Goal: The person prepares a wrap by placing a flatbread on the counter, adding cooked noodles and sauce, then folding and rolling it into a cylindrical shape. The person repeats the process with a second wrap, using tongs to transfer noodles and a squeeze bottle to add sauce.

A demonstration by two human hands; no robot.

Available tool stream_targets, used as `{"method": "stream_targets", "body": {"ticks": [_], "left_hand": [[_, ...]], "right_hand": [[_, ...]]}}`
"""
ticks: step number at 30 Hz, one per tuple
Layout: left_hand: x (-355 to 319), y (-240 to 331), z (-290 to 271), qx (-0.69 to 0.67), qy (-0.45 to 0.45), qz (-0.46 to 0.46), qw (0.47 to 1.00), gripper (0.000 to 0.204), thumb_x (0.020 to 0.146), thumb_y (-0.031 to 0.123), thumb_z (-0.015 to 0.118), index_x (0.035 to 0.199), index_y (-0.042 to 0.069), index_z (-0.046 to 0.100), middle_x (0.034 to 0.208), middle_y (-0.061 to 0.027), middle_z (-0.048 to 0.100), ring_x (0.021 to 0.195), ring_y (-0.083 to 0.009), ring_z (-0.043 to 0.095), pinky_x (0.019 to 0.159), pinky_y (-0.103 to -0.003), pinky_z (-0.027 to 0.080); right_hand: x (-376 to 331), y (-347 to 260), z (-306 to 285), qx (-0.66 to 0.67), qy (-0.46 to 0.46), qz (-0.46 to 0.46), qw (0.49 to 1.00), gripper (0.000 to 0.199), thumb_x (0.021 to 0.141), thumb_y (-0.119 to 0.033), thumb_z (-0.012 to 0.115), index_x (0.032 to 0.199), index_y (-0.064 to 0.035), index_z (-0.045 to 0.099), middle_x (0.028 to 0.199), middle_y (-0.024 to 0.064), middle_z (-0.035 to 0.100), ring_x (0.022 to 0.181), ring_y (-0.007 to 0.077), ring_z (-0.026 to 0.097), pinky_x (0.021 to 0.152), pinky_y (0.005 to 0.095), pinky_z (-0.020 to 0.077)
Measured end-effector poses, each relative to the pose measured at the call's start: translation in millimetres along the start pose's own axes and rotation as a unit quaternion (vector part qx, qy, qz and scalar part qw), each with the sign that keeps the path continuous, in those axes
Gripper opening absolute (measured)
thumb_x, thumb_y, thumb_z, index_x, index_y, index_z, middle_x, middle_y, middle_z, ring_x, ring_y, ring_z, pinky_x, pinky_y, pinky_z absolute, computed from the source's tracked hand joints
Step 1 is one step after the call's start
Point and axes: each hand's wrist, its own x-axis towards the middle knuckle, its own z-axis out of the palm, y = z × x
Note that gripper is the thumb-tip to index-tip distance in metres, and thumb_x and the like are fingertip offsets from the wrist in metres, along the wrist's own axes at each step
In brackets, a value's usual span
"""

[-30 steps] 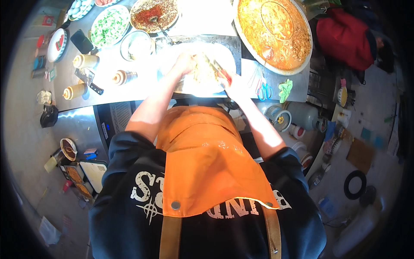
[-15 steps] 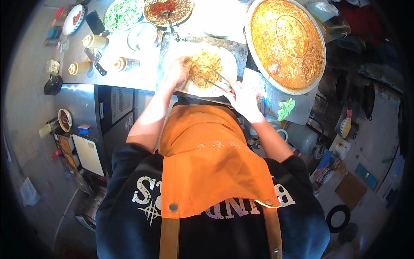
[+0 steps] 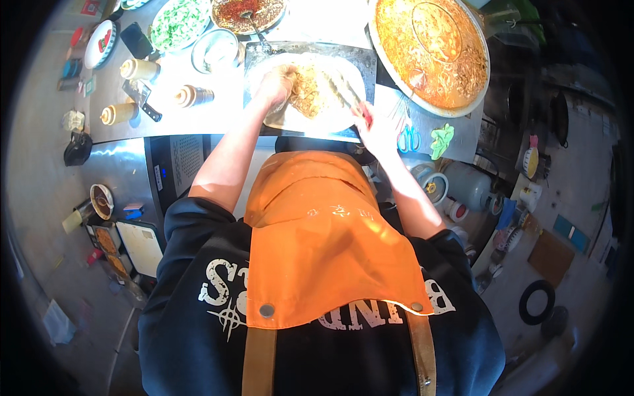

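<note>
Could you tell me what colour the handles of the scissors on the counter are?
Blue handles on the scissors, seen in the head view.

Strong daylight is cast across the far part of the scene, where the pale counter (image 3: 165, 72) is washed out to near white and glare is seen beside the flatbread (image 3: 310, 92). The orange apron (image 3: 323, 244) is brightly lit, while the dark shirt (image 3: 198, 330) below it is left in shade. Heavy fisheye bending is seen toward the rim, and the corners are blacked out. The floor (image 3: 39, 191) at left and right is rendered soft and dim, with fine detail lost.
</note>
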Motion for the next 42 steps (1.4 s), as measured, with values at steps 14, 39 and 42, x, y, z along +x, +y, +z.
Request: {"method": "stream_targets", "body": {"ticks": [14,39,42], "left_hand": [[-52,-36,13,-0.032,-0.051,0.029,0.998,0.039,0.096,0.008,0.071,0.134,0.001,0.071,0.122,-0.0161,0.077,0.109,-0.0227,0.072,0.099,-0.034,0.056],[-106,-109,70,-0.255,0.230,-0.064,0.937,0.031,0.103,0.006,0.068,0.133,-0.003,0.068,0.114,-0.0110,0.075,0.103,-0.0157,0.072,0.091,-0.030,0.059],[-132,-96,78,-0.137,0.288,-0.040,0.947,0.030,0.097,0.007,0.071,0.127,0.004,0.074,0.113,-0.0172,0.076,0.101,-0.0283,0.075,0.091,-0.039,0.060]], "right_hand": [[-84,-27,29,-0.096,0.072,0.062,0.991,0.054,0.094,-0.033,0.076,0.139,-0.0056,0.066,0.118,0.0199,0.076,0.102,0.0337,0.076,0.089,0.0433,0.0605],[221,-18,-16,-0.170,0.106,-0.082,0.976,0.054,0.100,-0.035,0.068,0.141,-0.0016,0.057,0.112,0.0252,0.068,0.105,0.0462,0.070,0.091,0.0549,0.0559],[245,-12,-5,-0.244,0.053,-0.052,0.967,0.061,0.099,-0.042,0.068,0.143,-0.0030,0.054,0.130,0.0293,0.056,0.112,0.0505,0.066,0.096,0.0568,0.0550]]}}
